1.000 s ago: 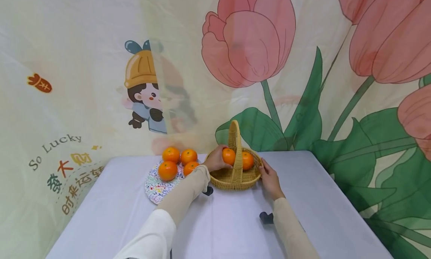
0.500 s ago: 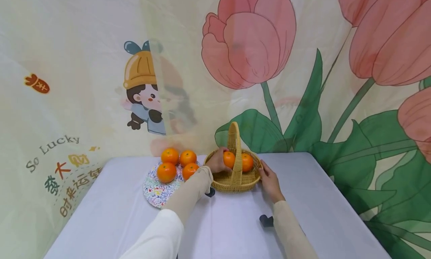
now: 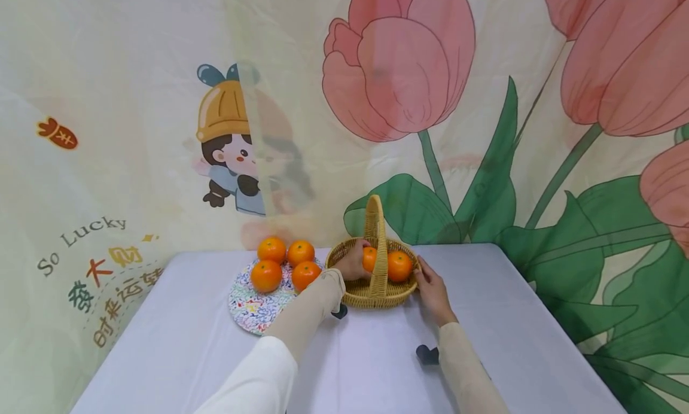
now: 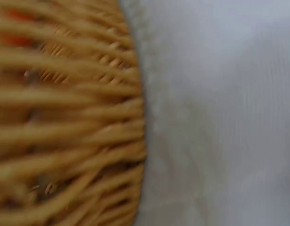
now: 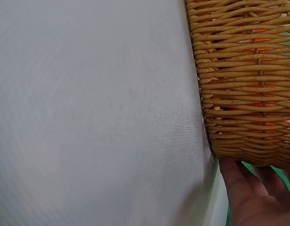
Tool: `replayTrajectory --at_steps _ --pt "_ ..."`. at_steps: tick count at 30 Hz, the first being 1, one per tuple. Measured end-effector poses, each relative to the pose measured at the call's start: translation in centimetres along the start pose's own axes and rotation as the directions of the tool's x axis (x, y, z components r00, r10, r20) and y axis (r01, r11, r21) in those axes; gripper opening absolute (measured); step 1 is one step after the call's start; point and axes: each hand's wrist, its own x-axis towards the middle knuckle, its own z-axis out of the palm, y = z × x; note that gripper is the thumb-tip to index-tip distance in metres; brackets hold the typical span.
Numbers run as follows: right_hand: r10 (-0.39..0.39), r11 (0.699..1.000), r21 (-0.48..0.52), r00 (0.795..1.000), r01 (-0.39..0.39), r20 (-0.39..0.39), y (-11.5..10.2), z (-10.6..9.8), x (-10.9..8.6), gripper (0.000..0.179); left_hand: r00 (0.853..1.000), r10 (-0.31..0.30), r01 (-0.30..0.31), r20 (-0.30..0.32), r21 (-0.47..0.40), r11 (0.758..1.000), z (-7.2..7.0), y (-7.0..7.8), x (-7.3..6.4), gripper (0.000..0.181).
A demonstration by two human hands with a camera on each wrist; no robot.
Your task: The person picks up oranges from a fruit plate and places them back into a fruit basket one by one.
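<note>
My left hand (image 3: 352, 262) reaches inside the wicker basket (image 3: 379, 297), left of its tall handle. It holds an orange mandarin (image 3: 368, 259), partly hidden behind that handle. A second mandarin (image 3: 399, 266) lies in the basket's right half. At the right end of the basket my right hand (image 3: 433, 291) holds the rim. The right wrist view has the fingers of this right hand (image 5: 253, 195) against the end of the woven wall (image 5: 248, 89). In the left wrist view the basket's side (image 4: 88, 127) is close and blurred, and the hand is out of sight.
To the left, a round speckled plate (image 3: 250, 309) carries several mandarins (image 3: 266, 276); the left forearm crosses its right edge. A pale cloth covers the table (image 3: 377, 354). Directly behind it hangs a printed backdrop (image 3: 301, 103) with tulips and a cartoon figure.
The left hand has gone lower and farther right into the basket with its mandarin. The other mandarin has shifted slightly right. The right hand stays at the rim.
</note>
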Motion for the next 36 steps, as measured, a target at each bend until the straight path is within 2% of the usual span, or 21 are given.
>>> replayTrajectory --at_steps 3,7,11,19,24,27,31,36 --pt "-0.007 1.000 0.015 1.000 0.006 0.017 -0.2 0.2 -0.1 0.051 1.000 0.017 -0.017 0.003 -0.039 0.999 0.3 -0.5 0.0 0.089" --pt "-0.021 1.000 0.009 1.000 0.021 0.014 -0.5 0.4 0.0 0.051 0.999 0.031 -0.032 -0.028 -0.062 0.998 0.2 -0.6 0.0 0.090" --pt "-0.028 1.000 0.001 1.000 0.028 0.008 -0.8 0.5 0.0 0.051 0.999 0.013 -0.015 -0.037 -0.073 0.997 -0.1 -0.4 -0.1 0.092" --pt "-0.026 1.000 -0.007 1.000 0.026 0.011 -1.1 1.0 -0.1 0.051 0.995 -0.057 0.057 -0.084 -0.005 0.998 -0.5 -0.2 -0.5 0.095" --pt "-0.030 0.999 -0.031 0.999 0.030 0.013 -1.2 1.3 -0.1 0.052 0.993 -0.087 0.088 -0.082 0.007 0.996 -1.1 0.5 -1.2 0.094" --pt "-0.030 0.998 -0.049 0.999 0.031 0.015 -1.1 1.2 -0.1 0.052 0.992 -0.094 0.096 -0.079 0.014 0.995 -1.5 0.8 -1.4 0.093" --pt "-0.032 0.996 -0.080 0.999 0.033 0.016 -0.9 0.9 -0.3 0.051 0.993 -0.063 0.067 -0.098 0.042 0.997 -1.7 0.7 -1.3 0.091" --pt "-0.021 0.997 -0.079 1.000 0.022 0.012 -0.3 0.2 -0.5 0.051 0.991 -0.063 0.067 -0.115 0.033 0.997 -2.3 1.3 -1.3 0.098"
